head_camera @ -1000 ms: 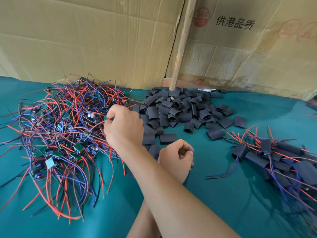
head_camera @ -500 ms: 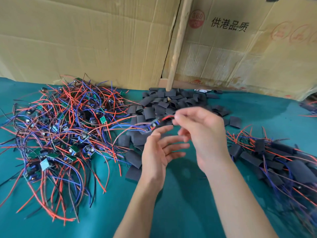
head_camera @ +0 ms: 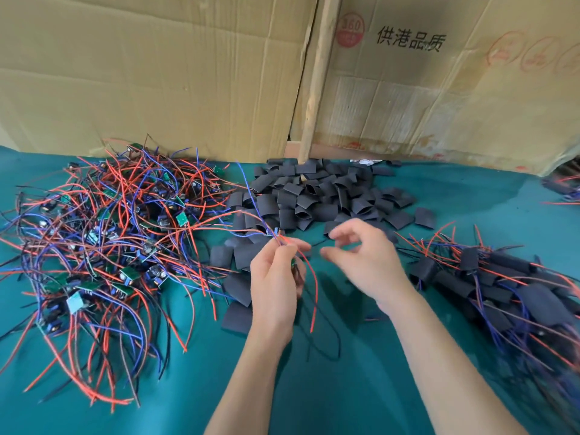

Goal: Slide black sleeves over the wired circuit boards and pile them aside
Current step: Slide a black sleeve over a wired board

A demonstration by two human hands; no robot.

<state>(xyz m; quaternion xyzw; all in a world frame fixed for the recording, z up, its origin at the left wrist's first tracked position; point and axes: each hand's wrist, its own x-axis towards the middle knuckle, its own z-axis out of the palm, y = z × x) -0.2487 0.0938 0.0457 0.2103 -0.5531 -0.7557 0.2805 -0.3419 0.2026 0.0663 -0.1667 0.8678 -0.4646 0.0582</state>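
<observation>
My left hand (head_camera: 276, 277) grips one wired circuit board (head_camera: 294, 262) by its red and blue wires, and its red wire hangs down toward the cloth. Just to the right, my right hand (head_camera: 364, 259) hovers with fingers loosely spread and holds nothing. Behind both hands lies a heap of loose black sleeves (head_camera: 320, 196). A big tangle of bare wired boards (head_camera: 110, 233) covers the left side. On the right sits the pile of sleeved boards (head_camera: 502, 284).
Everything lies on a teal cloth (head_camera: 361, 372). Cardboard sheets (head_camera: 157, 73) and a wooden stick (head_camera: 317, 80) stand upright along the back edge. More wired pieces (head_camera: 561, 189) show at the far right edge.
My right hand pulled a wired board out of the left tangle and passed it to my left hand. The right hand has let go and moved slightly right.
</observation>
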